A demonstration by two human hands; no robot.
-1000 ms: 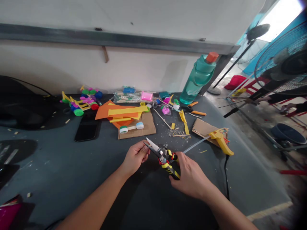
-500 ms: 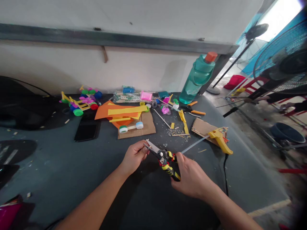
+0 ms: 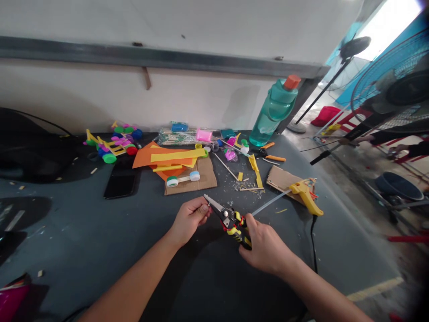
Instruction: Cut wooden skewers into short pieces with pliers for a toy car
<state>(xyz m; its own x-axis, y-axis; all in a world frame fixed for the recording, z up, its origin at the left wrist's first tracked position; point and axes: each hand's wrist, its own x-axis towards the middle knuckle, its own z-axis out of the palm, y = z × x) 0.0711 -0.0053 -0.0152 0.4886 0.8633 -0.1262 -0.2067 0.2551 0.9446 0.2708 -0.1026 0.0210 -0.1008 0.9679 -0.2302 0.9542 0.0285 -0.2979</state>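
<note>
My right hand [image 3: 266, 243] is wrapped round the black and yellow handles of a pair of snips [image 3: 226, 215]. Their blades point up and left, pressed together, with the tips beside my left fingers. My left hand [image 3: 189, 219] is closed in a pinch; what sits between its thumb and fingertips is too small and covered to name. Beyond the hands, a stick with a bottle cap at each end [image 3: 183, 179] lies on a cardboard piece [image 3: 209, 180].
A yellow glue gun [image 3: 306, 195] rests on cardboard at right, its cord running toward me. A teal bottle [image 3: 275, 112] stands by the wall. Orange paper [image 3: 144, 157], a phone [image 3: 120, 181], small toy cars [image 3: 117, 145] and orange-handled pliers [image 3: 276, 158] lie around.
The snips' blades have come together from being open at my left fingertips. A small pale piece that showed above the left fingers is no longer visible. Both hands stay nearly in place.
</note>
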